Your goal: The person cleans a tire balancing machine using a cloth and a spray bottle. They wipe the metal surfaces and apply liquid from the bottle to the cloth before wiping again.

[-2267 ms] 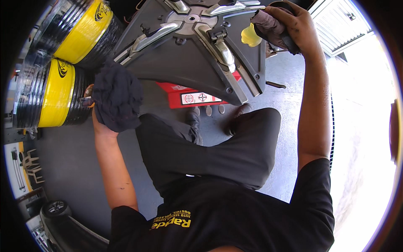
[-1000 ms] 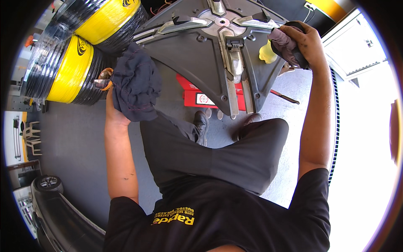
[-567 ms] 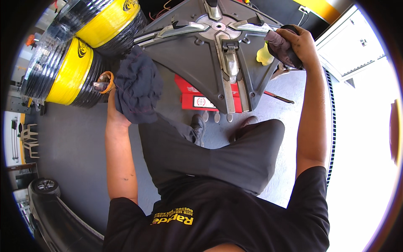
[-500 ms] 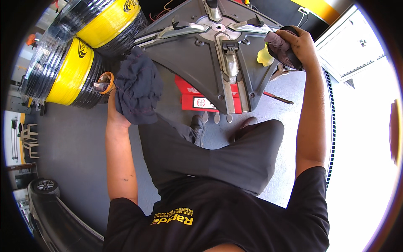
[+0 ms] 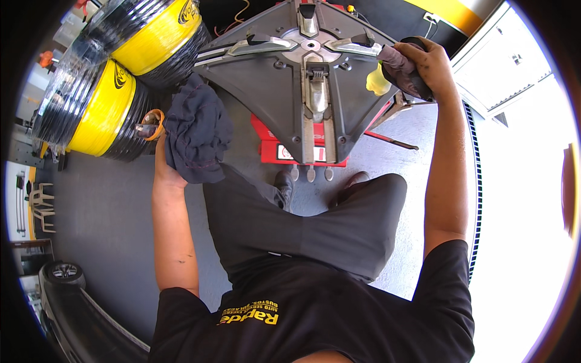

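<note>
— What have you got in your hands?

— My left hand [image 5: 162, 170] is closed on a dark blue rag [image 5: 196, 136], which hangs bunched just off the left edge of the grey square table [image 5: 266, 91] of the tyre machine. My right hand [image 5: 426, 63] is wrapped round a smaller dark cloth [image 5: 396, 63], pressed to the table's right corner by the metal clamp [image 5: 354, 47].

— And that yellow thing?

— A yellow blob [image 5: 376, 81] sits just under the cloth; I can't tell what it is from here.

— What's beside you?

— Two wrapped tyres with yellow bands [image 5: 106, 106] to my left, close to the rag.
</note>
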Demonstrator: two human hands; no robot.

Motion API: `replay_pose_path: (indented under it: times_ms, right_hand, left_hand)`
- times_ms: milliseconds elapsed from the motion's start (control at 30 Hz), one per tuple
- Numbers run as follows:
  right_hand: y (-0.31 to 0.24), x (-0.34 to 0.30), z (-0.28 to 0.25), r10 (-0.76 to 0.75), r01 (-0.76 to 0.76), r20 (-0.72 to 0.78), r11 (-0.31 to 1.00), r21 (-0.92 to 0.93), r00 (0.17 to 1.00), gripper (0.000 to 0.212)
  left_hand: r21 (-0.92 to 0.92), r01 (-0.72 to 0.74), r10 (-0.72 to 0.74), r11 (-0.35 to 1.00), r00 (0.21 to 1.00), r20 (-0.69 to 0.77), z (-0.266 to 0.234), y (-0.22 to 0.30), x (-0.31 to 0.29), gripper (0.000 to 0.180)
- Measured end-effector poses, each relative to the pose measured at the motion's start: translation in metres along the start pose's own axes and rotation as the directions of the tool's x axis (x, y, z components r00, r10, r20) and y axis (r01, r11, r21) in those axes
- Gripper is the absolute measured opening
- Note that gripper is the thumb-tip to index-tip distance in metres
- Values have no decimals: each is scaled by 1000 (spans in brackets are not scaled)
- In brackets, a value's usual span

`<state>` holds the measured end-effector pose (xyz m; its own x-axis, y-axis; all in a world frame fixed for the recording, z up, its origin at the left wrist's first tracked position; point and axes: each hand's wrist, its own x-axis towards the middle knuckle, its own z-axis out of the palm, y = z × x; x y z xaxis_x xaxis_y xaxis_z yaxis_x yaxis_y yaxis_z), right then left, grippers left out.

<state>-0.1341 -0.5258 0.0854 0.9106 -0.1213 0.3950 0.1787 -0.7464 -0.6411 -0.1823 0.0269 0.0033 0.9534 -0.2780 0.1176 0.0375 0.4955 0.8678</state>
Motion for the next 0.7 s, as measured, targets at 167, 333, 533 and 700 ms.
replay_pose_path:
  times_ms: [167, 333, 533, 700]
  right_hand:
    - [-13, -14, 1, 18, -18, 11, 1000, 6, 1000, 24]
    - [-13, -16, 1, 26, -28, 44, 998, 49, 999, 25]
    - [-10, -10, 9, -169, 174, 75, 983, -62, 983, 26]
    - [-23, -12, 15, -33, 35, 117, 999, -11, 993, 30]
  left_hand:
    - [-67, 18, -17, 998, 1000, 13, 11, -1, 4, 48]
    - [-10, 30, -30, 1000, 1000, -1, 8, -7, 21, 47]
    - [-108, 79, -67, 991, 992, 107, 4, -15, 57, 46]
    - [215, 57, -38, 975, 995, -95, 50, 0, 83, 43]
